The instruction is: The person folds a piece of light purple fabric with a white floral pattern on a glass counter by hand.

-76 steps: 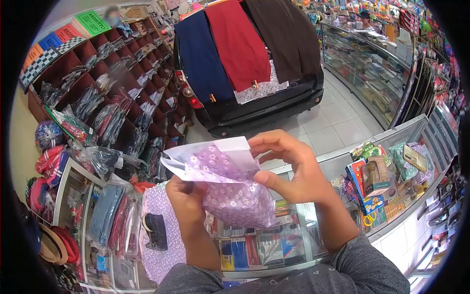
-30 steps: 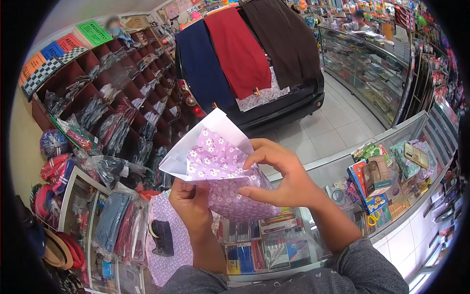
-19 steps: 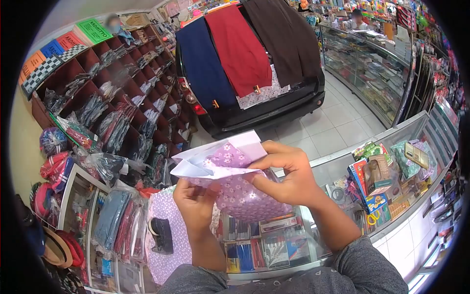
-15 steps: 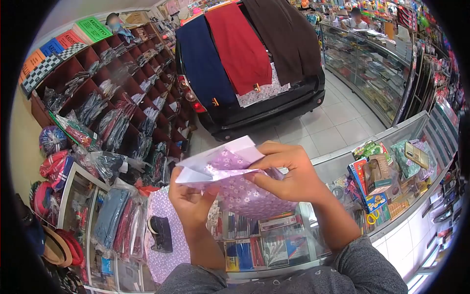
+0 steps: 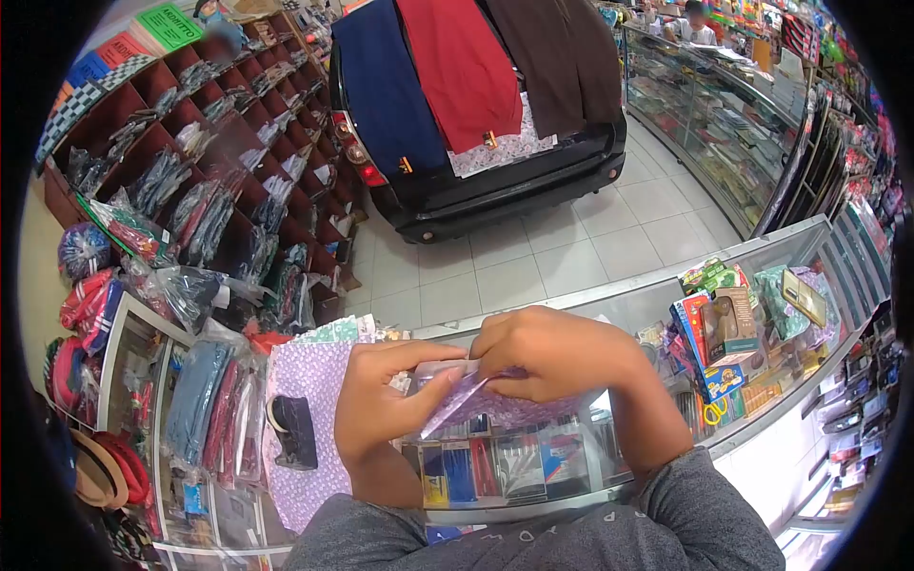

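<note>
At lower centre, both hands close on a purple floral-wrapped parcel (image 5: 495, 411) held over the glass display counter (image 5: 628, 297). The left hand (image 5: 381, 404) pinches its paper edge and the right hand (image 5: 557, 352) curls over its top. Inside the counter lie packs of pens (image 5: 476, 471). At upper left, wooden cubbyholes (image 5: 148, 90) hold bagged clothes. The green sign (image 5: 169, 21) there is too blurred to read.

Both hands, left hand (image 5: 381, 404) and right hand (image 5: 557, 354), press purple floral wrapping (image 5: 476, 404) over glass counter (image 5: 609, 305).

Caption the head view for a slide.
Left hand and right hand hold purple floral wrap over a glass counter.
</note>
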### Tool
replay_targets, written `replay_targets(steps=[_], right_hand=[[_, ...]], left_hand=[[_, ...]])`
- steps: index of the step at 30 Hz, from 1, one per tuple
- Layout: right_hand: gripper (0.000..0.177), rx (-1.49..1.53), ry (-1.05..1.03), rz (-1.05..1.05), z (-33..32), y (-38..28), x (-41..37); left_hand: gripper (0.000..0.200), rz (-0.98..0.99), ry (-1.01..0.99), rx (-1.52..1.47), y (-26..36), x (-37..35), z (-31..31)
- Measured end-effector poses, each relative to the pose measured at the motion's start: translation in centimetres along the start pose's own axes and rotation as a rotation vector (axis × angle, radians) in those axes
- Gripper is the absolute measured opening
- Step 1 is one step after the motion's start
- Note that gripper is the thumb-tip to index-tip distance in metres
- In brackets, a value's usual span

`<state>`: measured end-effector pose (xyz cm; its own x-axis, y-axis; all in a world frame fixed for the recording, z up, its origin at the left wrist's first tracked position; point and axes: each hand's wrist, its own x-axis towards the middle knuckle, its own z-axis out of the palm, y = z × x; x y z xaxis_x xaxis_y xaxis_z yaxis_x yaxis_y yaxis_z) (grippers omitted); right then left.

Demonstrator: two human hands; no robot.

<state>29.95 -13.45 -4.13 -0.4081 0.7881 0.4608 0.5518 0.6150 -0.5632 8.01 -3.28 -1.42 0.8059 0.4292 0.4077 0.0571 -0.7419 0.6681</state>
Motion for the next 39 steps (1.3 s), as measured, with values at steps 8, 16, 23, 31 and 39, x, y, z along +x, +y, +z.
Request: replay_targets(steps=[8,16,23,31,39], right_hand=[[0.013,-0.025,-0.065,0.071,0.6,0.3,0.1],[0.014,-0.028,0.010,0.076,0.3,0.0,0.2],[0.014,-0.033,0.056,0.069,0.1,-0.5,0.2],[0.017,-0.088,0.150,0.086,0.2,-0.4,0.2],[0.016,-0.083,0.161,0.054,0.1,-0.7,0.3]], left_hand=[[0.024,0.007,-0.091,0.063,-0.5,0.2,-0.2],[0.025,0.089,-0.034,0.081,-0.9,0.1,-0.7],[0.026,0.046,0.008,-0.014,-1.0,0.4,-0.5],[0.013,0.090,0.104,-0.178,-2.1,0.4,-0.1],[0.011,0.134,0.042,-0.161,-2.0,0.2,-0.8]])
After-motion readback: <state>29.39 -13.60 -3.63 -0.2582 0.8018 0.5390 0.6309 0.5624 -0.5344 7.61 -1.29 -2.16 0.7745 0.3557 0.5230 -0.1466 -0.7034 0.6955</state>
